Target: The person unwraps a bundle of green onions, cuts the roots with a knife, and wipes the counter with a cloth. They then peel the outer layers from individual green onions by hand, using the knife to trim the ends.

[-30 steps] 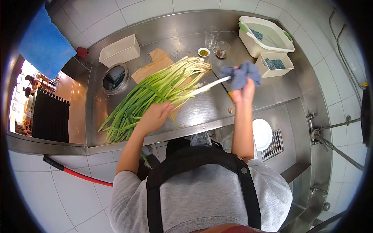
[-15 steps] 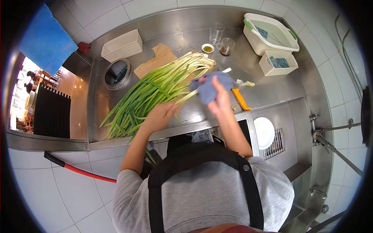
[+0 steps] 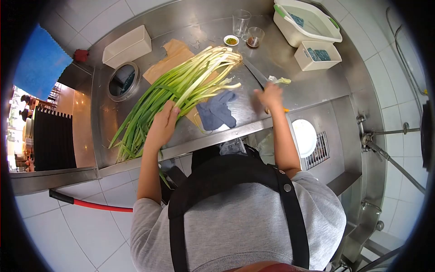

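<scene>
Cloth (image 3: 217,112): out of the right hand since half a second ago, it now lies crumpled on the steel counter (image 3: 317,90), against the near side of the green onions.
Knife (image 3: 253,72): held up against the cloth a second ago, it now lies flat, with its dark blade pointing far-left toward the white onion ends.
Right hand (image 3: 270,96): down at the knife's near end with the fingers loosely bent. Whether it grips the handle cannot be told.
Left hand (image 3: 163,123): palm down, fingers spread flat on the middle of the bundle.
Green onions (image 3: 181,88): a long bundle lying diagonally, white ends far right, green tips near left by the counter edge.
Brown paper (image 3: 168,58): partly under the bundle on its far side.
Onion scrap (image 3: 281,80): just right of the knife.
Far edge: a glass (image 3: 240,21), a small dish (image 3: 231,41), a white tub (image 3: 306,20).
Far left: a white box (image 3: 127,45).
Near right: a white plate (image 3: 304,138), set lower than the counter.
</scene>
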Tool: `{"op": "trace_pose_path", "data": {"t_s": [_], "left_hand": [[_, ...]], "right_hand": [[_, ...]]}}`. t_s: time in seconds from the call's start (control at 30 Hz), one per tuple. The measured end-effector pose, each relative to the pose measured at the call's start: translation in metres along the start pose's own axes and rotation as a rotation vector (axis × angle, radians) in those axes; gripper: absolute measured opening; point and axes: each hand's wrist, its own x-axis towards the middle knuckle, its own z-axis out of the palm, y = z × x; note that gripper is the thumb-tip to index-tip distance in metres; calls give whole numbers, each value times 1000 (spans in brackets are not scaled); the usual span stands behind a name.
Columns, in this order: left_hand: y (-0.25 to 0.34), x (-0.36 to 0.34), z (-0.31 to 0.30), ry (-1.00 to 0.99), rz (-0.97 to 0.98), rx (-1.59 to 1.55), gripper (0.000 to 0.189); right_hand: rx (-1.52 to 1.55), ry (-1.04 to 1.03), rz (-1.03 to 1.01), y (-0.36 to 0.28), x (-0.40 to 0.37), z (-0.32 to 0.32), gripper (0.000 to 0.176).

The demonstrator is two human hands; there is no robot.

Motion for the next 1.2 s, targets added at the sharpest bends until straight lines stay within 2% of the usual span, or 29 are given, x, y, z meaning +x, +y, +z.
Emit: {"op": "trace_pose_path", "data": {"t_s": [0.03,0.07,0.1,0.13,0.17,0.23,0.27,0.37,0.43,0.5,0.63,0.7,0.77,0.83,0.87,0.97,1.2], "left_hand": [[-2,2,10,-9,-5,-6,16],[-5,4,22,-1,63,-60,16],[-10,7,32,4,130,-116,16],[-17,12,42,-60,119,-66,16],[-16,17,48,-75,114,-75,16],[-11,25,61,-194,50,-274,15],[-9,27,68,-167,38,-381,17],[-9,37,81,-203,17,-501,20],[-10,42,89,-193,49,-530,20],[-11,46,99,-178,74,-564,20],[-11,46,128,-74,142,-522,16],[-4,44,143,-50,189,-507,15],[6,38,156,-21,335,-283,16],[11,31,180,-33,343,-285,18],[8,27,195,-60,354,-239,19],[8,18,220,-118,367,-163,21],[12,15,232,-68,418,69,22]], "right_hand": [[-243,98,179,-3,-6,-14,74],[-249,90,192,4,-5,-12,74],[-281,53,190,14,-1,-7,65],[-314,17,187,26,4,-3,58],[-320,9,201,43,19,8,58],[-377,7,12,63,37,21,50],[-425,-66,-81,64,37,12,48],[-310,-124,-126,68,41,6,43],[-263,-88,-141,68,37,-3,41],[-75,49,-112,70,33,-14,41],[-48,85,-83,100,4,-37,44],[320,92,127,120,-28,-49,47],[412,149,206,119,-73,-67,49],[665,232,234,119,-113,-62,47],[680,268,222,105,-136,-64,43],[679,137,252,88,-179,-53,41],[448,-26,199,68,-207,-12,33]]}}
